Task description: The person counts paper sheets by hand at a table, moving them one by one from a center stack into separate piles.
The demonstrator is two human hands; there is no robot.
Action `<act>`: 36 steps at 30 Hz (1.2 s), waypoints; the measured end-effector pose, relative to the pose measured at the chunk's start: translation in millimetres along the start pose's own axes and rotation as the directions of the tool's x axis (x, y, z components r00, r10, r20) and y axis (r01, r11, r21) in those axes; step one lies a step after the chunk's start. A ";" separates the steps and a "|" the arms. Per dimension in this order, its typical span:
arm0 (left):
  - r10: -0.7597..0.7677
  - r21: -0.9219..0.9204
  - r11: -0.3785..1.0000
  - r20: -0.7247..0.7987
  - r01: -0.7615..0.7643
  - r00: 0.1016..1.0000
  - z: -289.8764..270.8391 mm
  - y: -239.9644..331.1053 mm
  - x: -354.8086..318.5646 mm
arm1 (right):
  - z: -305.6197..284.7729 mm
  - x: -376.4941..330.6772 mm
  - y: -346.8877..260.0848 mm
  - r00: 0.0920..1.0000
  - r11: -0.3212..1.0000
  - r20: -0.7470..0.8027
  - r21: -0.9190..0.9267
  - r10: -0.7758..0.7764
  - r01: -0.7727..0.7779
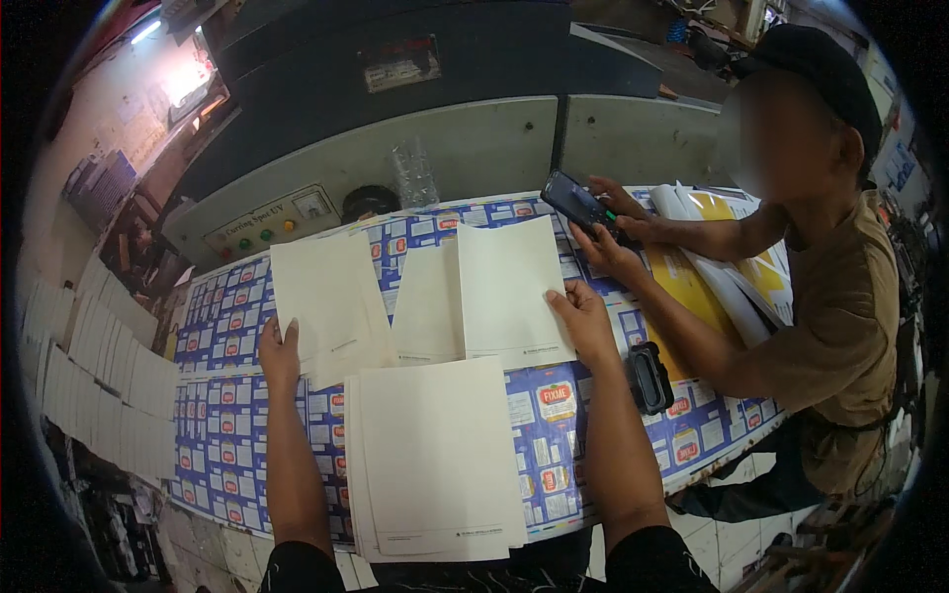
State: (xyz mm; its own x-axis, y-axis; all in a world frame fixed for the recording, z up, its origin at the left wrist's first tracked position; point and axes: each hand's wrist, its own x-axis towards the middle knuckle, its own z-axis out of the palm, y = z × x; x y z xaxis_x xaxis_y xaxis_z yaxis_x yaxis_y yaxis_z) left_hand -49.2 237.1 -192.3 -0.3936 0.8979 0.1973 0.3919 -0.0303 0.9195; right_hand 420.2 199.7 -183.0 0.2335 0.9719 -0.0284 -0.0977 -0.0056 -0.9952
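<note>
My left hand (pixel 280 353) is at the left edge of a pale cream sheet of paper (pixel 329 301), thumb over the edge and fingers along its outer side. That sheet lies over another, slightly askew. On the right, my right hand (pixel 587 321) pinches the right edge of a whiter sheet (pixel 512 287), thumb on top; its upper edge curls. It partly covers another cream sheet (pixel 427 306). Nearest me lies a loose stack of cream sheets (pixel 440 455) with small print along the bottom, overhanging the table's front edge.
Blue-patterned printed sheets cover the table (pixel 219 420). At right, a person (pixel 840 296) holds a phone (pixel 583 205) over the table, beside a black case (pixel 649 379) and yellow-white printed sheets (pixel 692 287). Behind stand a machine panel (pixel 465 148) and clear plastic (pixel 413 173). Paper stacks (pixel 104 395) stand left.
</note>
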 end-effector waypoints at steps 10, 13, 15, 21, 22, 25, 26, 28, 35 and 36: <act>0.015 -0.008 1.000 0.013 -0.015 1.000 -0.7 1.8 -1.3 | 0.4 2.0 2.0 1.000 1.000 0.007 -0.019 -0.001 0.001; 0.010 -0.023 1.000 0.014 -0.010 1.000 1.1 4.8 -2.2 | -0.8 2.2 2.9 1.000 1.000 0.008 -0.029 -0.011 0.011; 0.003 -0.016 1.000 0.014 -0.003 1.000 2.0 6.2 -2.4 | -1.3 1.9 2.0 1.000 0.999 0.011 -0.035 -0.011 0.011; 0.024 -0.024 0.999 0.007 -0.024 1.000 0.1 -1.1 0.1 | -1.1 0.9 0.9 1.000 0.999 0.019 -0.047 0.008 -0.007; 0.019 -0.014 1.000 0.013 -0.018 1.000 0.2 0.0 -0.4 | -0.6 0.0 -1.0 1.000 0.999 0.018 -0.048 0.009 -0.008; 0.017 0.004 1.000 0.022 -0.017 1.000 0.6 0.9 -0.4 | 0.2 -1.3 -4.7 1.000 0.999 -0.001 -0.051 0.020 -0.020; 0.020 0.012 1.000 0.023 -0.021 1.000 0.6 1.0 -0.4 | -0.1 -1.3 -4.7 1.000 0.998 -0.002 -0.056 0.020 -0.020; 0.027 0.007 1.000 0.020 -0.027 0.999 -0.8 -2.3 1.2 | 0.1 -0.7 -4.2 1.000 0.998 -0.001 -0.060 0.018 -0.018; 0.042 0.026 0.999 0.021 -0.043 0.999 -0.1 -7.8 3.2 | -1.2 -0.6 -3.0 1.000 0.999 0.011 -0.038 0.006 -0.006; 0.042 0.027 0.999 0.020 -0.043 0.999 -0.8 -8.3 3.5 | -0.7 -0.6 -2.8 1.000 0.999 0.012 -0.043 0.001 -0.001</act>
State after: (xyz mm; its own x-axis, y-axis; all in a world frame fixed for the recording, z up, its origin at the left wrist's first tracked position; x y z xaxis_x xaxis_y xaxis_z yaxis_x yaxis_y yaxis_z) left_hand -54.4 240.1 -199.0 -0.3596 0.9045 0.2291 0.4310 -0.0568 0.9006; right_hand 421.0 198.9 -180.2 0.2214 0.9748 -0.0285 -0.0564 -0.0164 -0.9983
